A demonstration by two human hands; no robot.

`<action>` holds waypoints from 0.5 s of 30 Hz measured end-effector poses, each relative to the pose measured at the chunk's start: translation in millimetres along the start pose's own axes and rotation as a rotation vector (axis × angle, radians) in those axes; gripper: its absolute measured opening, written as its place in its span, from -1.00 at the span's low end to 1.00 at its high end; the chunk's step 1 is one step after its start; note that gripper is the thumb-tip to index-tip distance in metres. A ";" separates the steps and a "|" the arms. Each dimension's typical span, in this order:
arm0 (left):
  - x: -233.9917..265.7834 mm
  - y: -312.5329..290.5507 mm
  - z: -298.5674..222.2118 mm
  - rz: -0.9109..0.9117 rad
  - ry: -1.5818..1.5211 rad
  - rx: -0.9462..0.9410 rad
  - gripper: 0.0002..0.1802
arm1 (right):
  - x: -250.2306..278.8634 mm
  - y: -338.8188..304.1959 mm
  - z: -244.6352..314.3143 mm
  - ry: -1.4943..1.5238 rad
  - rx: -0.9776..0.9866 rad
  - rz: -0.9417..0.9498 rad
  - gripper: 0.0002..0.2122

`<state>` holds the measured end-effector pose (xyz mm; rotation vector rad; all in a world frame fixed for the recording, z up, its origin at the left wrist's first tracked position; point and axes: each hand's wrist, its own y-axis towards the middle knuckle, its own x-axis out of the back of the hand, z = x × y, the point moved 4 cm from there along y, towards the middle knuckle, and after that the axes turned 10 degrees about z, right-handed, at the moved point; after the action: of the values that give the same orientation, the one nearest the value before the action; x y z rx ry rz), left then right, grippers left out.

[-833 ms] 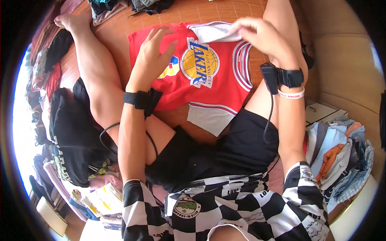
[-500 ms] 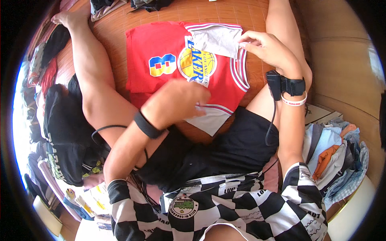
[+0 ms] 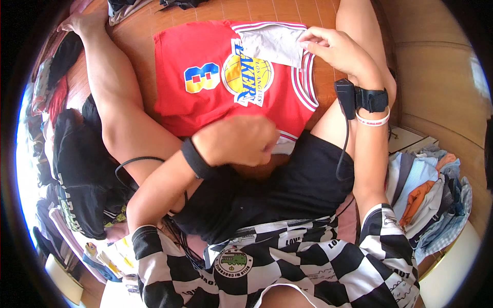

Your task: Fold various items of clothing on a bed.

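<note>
a red shirt (image 3: 205,110) is lying spread on the wooden floor (image 3: 144,46), between the person's outstretched legs, its striped collar (image 3: 304,92) pointing to the right. a yellow ball emblem (image 3: 249,74) is showing on the front, and one white sleeve (image 3: 272,43), the far one, is folding inward over the red cloth and covering part of that emblem. and here's the right hand (image 3: 336,51), reaching in at that sleeve's outer edge: thumb and index finger are bending close together, their tips meeting the white cloth, though whether they're pinching it i cannot tell. the left hand (image 3: 236,141) is hovering blurred over the shirt's near edge, fingers curling downward; the other sleeve (image 3: 284,147) is peeking out just beyond them, and what those fingertips are doing is staying hidden. black straps are wrapping both wrists, a white wristband (image 3: 373,120) is sitting below the right one. black shorts (image 3: 267,195) are filling the space nearer the body, with a checkered top (image 3: 308,256) below them. out on the right, a pile of clothes (image 3: 431,200) is leaning in layers; on the left, a black garment (image 3: 82,169) is bunching beside the leg.
</note>
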<state>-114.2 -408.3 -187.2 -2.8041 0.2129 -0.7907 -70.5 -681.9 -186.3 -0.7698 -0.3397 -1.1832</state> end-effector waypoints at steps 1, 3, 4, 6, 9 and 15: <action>23.7 5.4 -3.3 0.012 -0.090 0.015 -0.88 | 1.5 0.3 -4.6 -0.020 0.014 -0.012 -0.71; 59.5 9.7 1.2 -0.213 -0.070 -0.117 -0.88 | 1.8 3.6 -9.9 -0.036 0.032 -0.022 -0.71; 74.9 14.2 9.3 -0.346 -0.020 -0.212 -0.87 | 0.7 5.8 -9.8 -0.035 0.038 -0.016 -0.71; 105.6 23.8 23.9 -0.502 0.139 -0.175 -0.82 | 0.9 7.2 -8.9 -0.030 0.020 -0.053 -0.71; 121.7 28.6 46.5 -0.649 0.227 -0.060 -0.75 | 2.0 4.5 -2.3 -0.040 0.019 -0.081 -0.72; 121.8 -69.6 100.1 -0.636 0.316 0.416 -0.60 | -12.4 8.1 24.2 -0.066 0.131 0.019 -0.82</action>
<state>47.2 -348.0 -192.6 -2.3303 -0.7438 -1.2356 -64.0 -655.1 -179.7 -0.6970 -0.4590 -1.1085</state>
